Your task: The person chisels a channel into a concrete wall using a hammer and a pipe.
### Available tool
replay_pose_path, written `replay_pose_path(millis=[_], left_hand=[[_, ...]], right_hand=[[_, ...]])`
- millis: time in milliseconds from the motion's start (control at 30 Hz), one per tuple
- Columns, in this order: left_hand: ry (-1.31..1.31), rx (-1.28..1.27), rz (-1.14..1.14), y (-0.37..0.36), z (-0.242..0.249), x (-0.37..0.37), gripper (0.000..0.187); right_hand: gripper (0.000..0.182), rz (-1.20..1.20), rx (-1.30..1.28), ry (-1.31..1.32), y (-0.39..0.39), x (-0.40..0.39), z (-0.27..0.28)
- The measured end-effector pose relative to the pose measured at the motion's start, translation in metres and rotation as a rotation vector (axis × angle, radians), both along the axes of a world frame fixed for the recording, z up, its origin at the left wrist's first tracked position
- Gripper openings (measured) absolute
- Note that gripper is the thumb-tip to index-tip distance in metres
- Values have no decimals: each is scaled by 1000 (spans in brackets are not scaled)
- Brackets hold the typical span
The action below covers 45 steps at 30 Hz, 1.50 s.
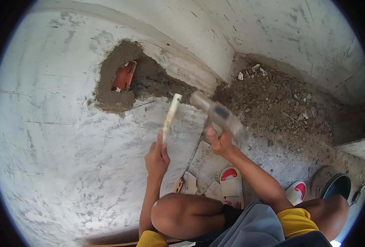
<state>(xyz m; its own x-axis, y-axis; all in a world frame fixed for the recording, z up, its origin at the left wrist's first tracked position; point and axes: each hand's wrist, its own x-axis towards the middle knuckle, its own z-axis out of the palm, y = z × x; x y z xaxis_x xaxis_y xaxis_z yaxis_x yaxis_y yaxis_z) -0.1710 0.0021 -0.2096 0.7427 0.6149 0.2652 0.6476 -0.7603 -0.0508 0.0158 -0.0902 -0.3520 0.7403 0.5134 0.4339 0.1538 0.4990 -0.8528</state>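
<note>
My left hand [157, 158] is closed round the lower end of a white, dirt-marked pipe [171, 116], which points up along the wall. In my right hand [220, 142] is a hammer [221, 112], its metal head blurred by motion and its handle mostly hidden by my fingers. The hammer head is to the right of the pipe's upper end, with a gap between them in this view. Above them, an orange electrical box [124, 77] sits recessed in the wall, ringed by grey mortar [108, 96]. A rough channel [161, 83] runs from the box toward the wall's base.
Rubble [277, 99] lies heaped in the corner against the walls. Near my feet are a yellow-and-black tool [180, 185] and a broken slab piece [190, 183]. A dark bucket [338, 186] stands at the right. My slippers [231, 185] rest on the dusty floor.
</note>
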Motion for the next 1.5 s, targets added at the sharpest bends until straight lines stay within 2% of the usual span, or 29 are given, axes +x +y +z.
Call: replay_pose_path(millis=[33,100,233,300,433,533,600,733,833,900,933,1000,1033,1133,1167,1267,1333,1400,1467,1500], left_hand=[[23,-23,-4,-10,4,3,50],[87,-34,45,-23,11,6,52],[257,-8,219,-34,21,14,56],[290,5,233,-37,24,18,57],[286,-24,253,-39,31,31,56],[249,-37,234,-33,32,33,55],[243,-38,222,-25,28,30,55],[235,-54,245,-26,25,30,56],[217,-16,185,-26,22,26,57],[137,-33,116,-31,25,29,56],[70,-59,51,-36,25,28,54],[8,-109,0,-42,21,28,52],[-45,-169,-73,-46,20,27,50],[-25,-299,-70,-56,21,29,47],[-28,-299,-69,-55,21,27,47],[-39,-325,-102,-56,23,18,46],[34,-391,-26,-61,29,15,45],[-28,-377,-116,-61,22,16,45],[-91,-359,-203,-60,21,16,45],[-69,-402,-117,-60,21,14,45]], right_hand=[[43,1,2,1,3,4,-1],[60,217,-129,196,6,14,0],[68,266,-74,303,4,24,6],[72,417,-216,340,-1,25,-2],[68,310,-140,295,0,19,4],[64,260,-9,351,-6,11,19],[58,219,374,426,-8,6,32],[55,209,541,434,-12,12,48],[56,181,441,394,-12,18,40],[58,263,157,397,-11,22,25],[58,280,160,391,-12,25,27],[62,349,33,581,-11,34,33],[61,368,26,612,-11,40,36],[59,406,-43,624,-14,45,35],[47,418,24,712,-16,44,36],[39,335,92,755,-15,41,48],[37,315,91,768,-14,45,52],[37,298,90,780,-17,50,52],[39,305,-57,596,-17,53,49],[39,300,-58,596,-15,54,47]])
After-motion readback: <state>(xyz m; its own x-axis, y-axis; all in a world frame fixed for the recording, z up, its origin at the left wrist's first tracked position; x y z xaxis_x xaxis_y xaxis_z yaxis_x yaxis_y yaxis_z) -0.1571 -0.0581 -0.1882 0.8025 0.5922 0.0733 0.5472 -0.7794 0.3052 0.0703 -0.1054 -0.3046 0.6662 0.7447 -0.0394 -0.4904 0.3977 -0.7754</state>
